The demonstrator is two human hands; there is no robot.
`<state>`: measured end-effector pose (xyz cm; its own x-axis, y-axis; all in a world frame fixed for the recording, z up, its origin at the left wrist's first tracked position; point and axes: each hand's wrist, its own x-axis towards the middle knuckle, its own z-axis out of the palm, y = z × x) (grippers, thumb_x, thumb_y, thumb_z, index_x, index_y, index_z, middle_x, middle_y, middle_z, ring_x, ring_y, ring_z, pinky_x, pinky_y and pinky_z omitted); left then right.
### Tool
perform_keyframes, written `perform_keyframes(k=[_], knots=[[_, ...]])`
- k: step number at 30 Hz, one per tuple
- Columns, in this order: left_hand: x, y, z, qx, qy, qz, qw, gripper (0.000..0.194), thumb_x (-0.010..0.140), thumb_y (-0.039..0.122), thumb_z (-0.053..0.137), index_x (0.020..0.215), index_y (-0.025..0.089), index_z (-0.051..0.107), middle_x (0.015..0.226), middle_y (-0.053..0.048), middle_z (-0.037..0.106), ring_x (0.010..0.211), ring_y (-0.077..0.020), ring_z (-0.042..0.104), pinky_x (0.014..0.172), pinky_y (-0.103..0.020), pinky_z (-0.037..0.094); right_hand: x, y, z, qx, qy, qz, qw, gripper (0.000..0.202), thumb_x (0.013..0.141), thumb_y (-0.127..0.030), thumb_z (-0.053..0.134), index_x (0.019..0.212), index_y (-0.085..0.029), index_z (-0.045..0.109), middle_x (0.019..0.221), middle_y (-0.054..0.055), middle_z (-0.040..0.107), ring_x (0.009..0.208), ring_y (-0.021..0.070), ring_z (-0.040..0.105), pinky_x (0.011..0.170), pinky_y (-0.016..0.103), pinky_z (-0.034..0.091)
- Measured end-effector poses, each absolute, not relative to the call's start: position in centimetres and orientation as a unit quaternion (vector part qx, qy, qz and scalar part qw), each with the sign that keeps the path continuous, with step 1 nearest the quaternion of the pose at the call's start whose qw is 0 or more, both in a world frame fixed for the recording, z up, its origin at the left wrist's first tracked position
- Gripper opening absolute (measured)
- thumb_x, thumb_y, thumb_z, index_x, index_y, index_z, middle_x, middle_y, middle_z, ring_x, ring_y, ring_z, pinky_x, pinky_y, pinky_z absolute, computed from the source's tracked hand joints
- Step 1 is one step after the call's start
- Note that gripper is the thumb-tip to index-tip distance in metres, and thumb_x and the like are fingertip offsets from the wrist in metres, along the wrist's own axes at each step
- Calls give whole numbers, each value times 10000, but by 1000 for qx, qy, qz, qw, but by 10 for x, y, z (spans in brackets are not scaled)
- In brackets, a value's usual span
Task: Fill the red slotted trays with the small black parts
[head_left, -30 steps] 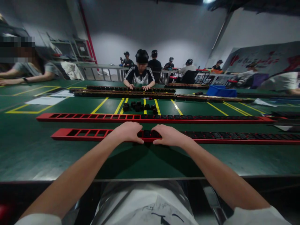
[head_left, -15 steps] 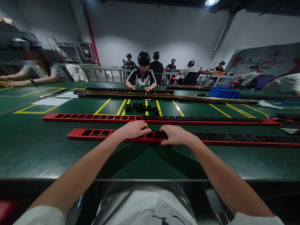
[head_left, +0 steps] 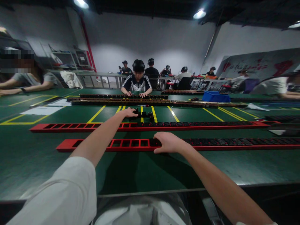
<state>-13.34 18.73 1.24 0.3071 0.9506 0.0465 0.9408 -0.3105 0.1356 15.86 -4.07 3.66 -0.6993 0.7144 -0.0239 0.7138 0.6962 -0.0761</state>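
Near red tray: long, narrow and slotted, lying lengthwise on the smooth green tabletop; black pieces line its right stretch, open slots its left.
Right hand: curled over the near red tray, thumb at its near edge, fingers at its far edge, well parted around 1 slotted black block; whether it grips, I can't tell.
Left hand: reaching past the near red tray, fingers slightly bent at the loose cluster; can't tell from here whether they have hold of a piece.
Loose cluster: small, chunky black blocks, well beyond the near red tray.
Far red tray: number 2, slotted likewise, parallel and just beyond the near red tray, its right part filled with black.
Dark slim strips: farther beyond the near red tray.
Blue box-shaped bin: beyond the near red tray's right half.
Co-worker: 1 person in a dark-and-white top, facing the near red tray from across, leaning over the strips.
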Motion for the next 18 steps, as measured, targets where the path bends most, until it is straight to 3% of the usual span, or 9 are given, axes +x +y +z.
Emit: perform_keyframes(k=[10,13,18], knots=[[-166,124,1,847,523,83,45,471,856,432,550,1221,148,641,1305,-136,621,1217,-253,560,1085,-340,398,157,-41,40,-392,-918,56,-4,497,787,-495,744,1129,-147,650,1134,127,690,998,284,654,817,342,496],[-172,103,-3,853,508,120,31,393,865,337,527,1190,151,646,1298,-133,622,1241,-253,552,1101,-361,393,158,-40,40,-386,-921,56,-2,549,790,-508,737,1186,-140,642,1167,132,680,1041,294,644,871,363,496],[-171,87,-18,818,539,198,18,344,881,331,532,1184,192,621,1379,-115,564,1282,-257,527,1093,-422,408,159,-37,37,-376,-924,63,2,564,788,-518,734,1211,-154,646,1160,123,677,1043,290,643,888,372,502]])
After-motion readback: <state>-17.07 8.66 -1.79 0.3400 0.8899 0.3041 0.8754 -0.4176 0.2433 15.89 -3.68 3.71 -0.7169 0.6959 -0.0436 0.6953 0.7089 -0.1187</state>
